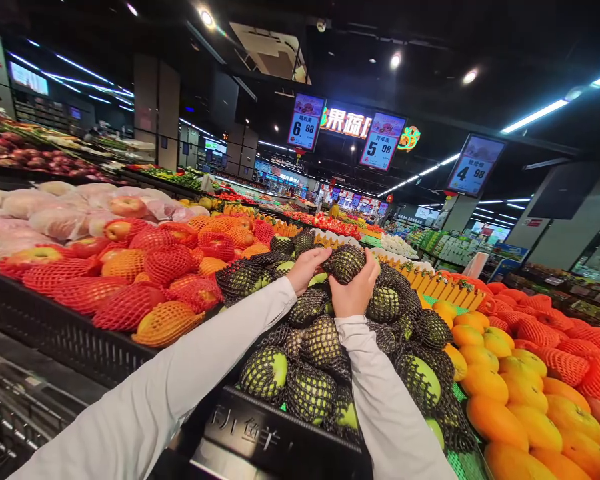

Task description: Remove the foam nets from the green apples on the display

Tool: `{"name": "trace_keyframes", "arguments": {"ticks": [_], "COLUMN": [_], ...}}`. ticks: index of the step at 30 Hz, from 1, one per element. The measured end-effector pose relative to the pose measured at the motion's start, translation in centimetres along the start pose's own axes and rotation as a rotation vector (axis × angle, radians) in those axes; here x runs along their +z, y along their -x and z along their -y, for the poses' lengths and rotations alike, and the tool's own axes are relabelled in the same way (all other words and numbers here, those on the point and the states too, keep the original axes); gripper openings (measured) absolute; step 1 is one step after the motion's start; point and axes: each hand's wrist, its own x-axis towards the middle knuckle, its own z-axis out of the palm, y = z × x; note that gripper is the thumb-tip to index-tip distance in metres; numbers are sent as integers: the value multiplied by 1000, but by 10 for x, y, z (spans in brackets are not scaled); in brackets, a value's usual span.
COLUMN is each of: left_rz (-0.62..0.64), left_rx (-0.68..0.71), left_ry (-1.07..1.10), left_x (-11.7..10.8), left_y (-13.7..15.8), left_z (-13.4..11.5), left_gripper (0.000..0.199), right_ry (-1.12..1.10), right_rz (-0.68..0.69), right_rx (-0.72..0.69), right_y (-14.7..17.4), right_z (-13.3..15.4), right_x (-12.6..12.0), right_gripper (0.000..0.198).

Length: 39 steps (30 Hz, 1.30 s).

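Above the heap, a green apple in a black foam net [347, 263] sits between my two hands. My right hand [356, 288] grips it from the near right side, thumb and fingers around it. From the left, my left hand [307, 268] has its fingers closed against the apple's netted edge; its fingertips are partly hidden. Below my hands lie several more netted green apples [310, 393], piled in a black crate [280, 433] with raised lettering on its front. White sleeves cover both forearms.
Red apples in red and orange nets [167, 270] fill the crate on the left, with bagged pale fruit [55, 217] behind. Oranges [500, 417] lie to the right, beside red-netted fruit [560, 360]. Metal cart bars [15, 413] show at lower left. Price signs [383, 140] hang overhead.
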Motion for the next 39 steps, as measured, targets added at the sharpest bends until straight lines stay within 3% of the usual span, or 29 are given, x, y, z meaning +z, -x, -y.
{"name": "trace_keyframes", "arguments": {"ticks": [5,9,12,15,18,24,30,34,39], "left_rz": [-88,20,162,199,124,-238,-353,-294,-70], "left_rx": [1,-162,-280,-306,-304,-151,-189,-235,-316], "left_ry": [110,156,145,85,132,391,345,224,87], "left_x": [-3,-3,-1,-1,-2,-19,-49,-53,-51], "left_y": [0,5,8,6,1,-13,-32,-39,-43], "left_z": [-5,-11,-11,-8,-8,-20,-13,3,19], "left_gripper": [38,41,34,24,19,21,14,25,33], "right_ry": [-29,-50,-4,79,85,74,73,68,77], "right_rz": [-86,-140,68,295,282,159,147,142,149], "right_rx": [-59,-79,-153,-179,-149,-120,-81,-79,-73], "right_y": [-2,-4,-3,-2,-2,-2,-2,-2,-2], "right_z": [0,-4,-8,-10,-9,-4,-3,-4,-3], "right_x": [-1,1,3,3,3,3,3,3,3], "right_gripper": [73,82,85,90,89,70,65,63,62]}}
